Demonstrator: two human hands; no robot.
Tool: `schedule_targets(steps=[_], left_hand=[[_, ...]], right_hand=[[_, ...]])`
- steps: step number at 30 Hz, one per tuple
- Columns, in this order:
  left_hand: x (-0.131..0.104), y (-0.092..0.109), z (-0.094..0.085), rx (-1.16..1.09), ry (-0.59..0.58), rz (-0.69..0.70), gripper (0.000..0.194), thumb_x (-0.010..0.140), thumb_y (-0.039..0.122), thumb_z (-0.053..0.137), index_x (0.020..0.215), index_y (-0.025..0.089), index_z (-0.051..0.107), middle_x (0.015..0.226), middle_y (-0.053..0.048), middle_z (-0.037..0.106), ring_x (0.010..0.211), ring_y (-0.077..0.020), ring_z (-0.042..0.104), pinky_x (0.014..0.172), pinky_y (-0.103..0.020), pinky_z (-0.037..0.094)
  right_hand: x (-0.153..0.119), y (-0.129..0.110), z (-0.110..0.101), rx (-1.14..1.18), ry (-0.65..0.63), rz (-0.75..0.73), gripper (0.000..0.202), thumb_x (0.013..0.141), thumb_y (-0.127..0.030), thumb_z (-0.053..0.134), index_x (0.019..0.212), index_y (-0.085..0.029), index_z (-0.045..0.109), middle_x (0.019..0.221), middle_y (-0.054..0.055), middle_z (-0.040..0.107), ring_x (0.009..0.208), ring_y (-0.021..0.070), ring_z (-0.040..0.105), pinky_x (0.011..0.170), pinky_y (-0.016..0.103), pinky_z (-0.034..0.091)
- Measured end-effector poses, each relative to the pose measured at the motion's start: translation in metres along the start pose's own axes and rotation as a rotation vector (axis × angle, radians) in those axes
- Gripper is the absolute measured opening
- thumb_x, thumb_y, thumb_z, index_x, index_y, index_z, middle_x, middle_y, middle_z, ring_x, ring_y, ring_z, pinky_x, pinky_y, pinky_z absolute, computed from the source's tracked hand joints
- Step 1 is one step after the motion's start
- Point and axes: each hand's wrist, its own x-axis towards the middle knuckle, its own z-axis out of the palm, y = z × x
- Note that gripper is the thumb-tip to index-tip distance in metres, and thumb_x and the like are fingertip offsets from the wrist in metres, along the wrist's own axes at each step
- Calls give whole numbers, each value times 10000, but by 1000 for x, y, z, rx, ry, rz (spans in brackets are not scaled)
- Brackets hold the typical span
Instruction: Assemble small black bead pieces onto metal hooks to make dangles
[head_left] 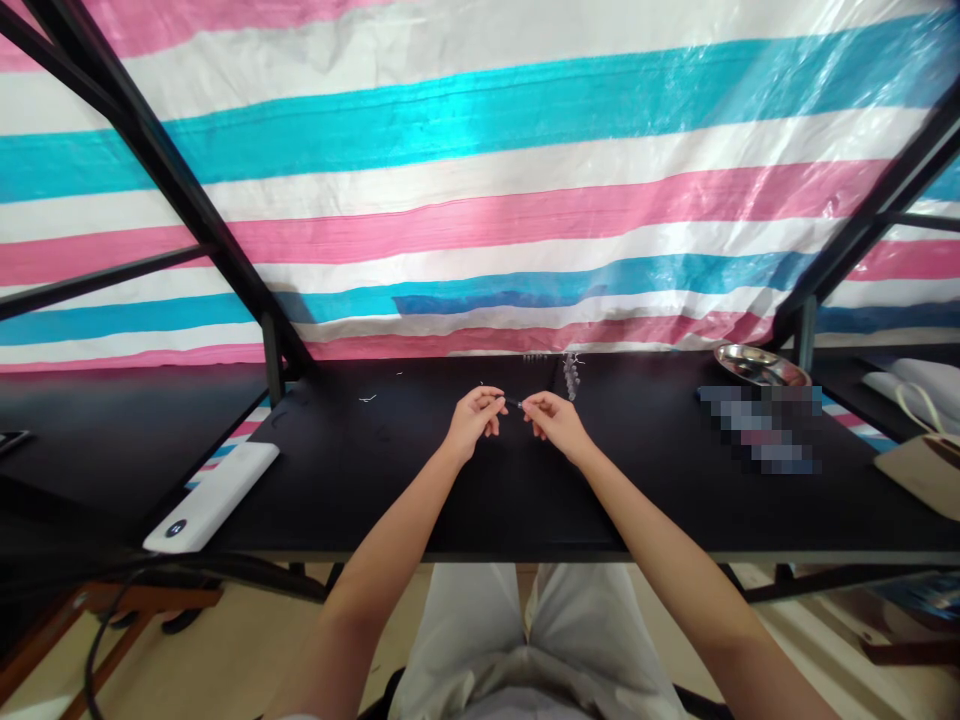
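Both hands are raised over the middle of the black table [360, 470], fingertips facing each other. My left hand [478, 418] pinches one end of a small, thin dark piece [513, 402]. At its other end, the fingers of my right hand [553, 420] are closed on it, where a tiny light tip shows. The piece is too small to identify. Just behind my right hand lies a cluster of small clear-grey parts [571, 377], with a short row of similar parts [535, 357] at the table's back edge.
A white power bank-like box [214, 498] lies at the left edge, with a black cable by it. Thin white scraps [367, 399] lie back left. A round metal tray [763, 367] and a blurred-out item [761, 430] are at right. Black frame bars slope up both sides before a striped sheet.
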Motion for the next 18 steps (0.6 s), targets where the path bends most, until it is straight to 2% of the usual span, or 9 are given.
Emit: schedule_targets(steps=[7, 14, 18], left_hand=[[-3, 1, 5, 29, -152, -50, 364, 717, 389, 634, 958, 129, 549, 741, -38, 635, 389, -65, 517, 344, -171, 331], [-2, 1, 3, 48, -107, -44, 370, 716, 418, 630, 932, 127, 558, 705, -24, 623, 384, -56, 505, 346, -164, 321], [-2, 1, 3, 51, -93, -42, 365, 702, 418, 643, 911, 129, 564, 668, -9, 606, 376, -57, 498, 340, -167, 308]], right_hand=[[-1, 1, 2, -40, -73, -3, 330, 702, -472, 596, 809, -161, 576, 653, -6, 591, 424, 64, 481, 351, 182, 363], [0, 9, 1, -82, -153, -13, 322, 729, -453, 573, 855, -157, 585, 687, 12, 614, 439, 72, 496, 362, 186, 376], [-1, 12, 0, -218, -205, -51, 270, 765, -407, 543, 871, -167, 608, 703, 9, 612, 486, 83, 511, 467, 222, 432]])
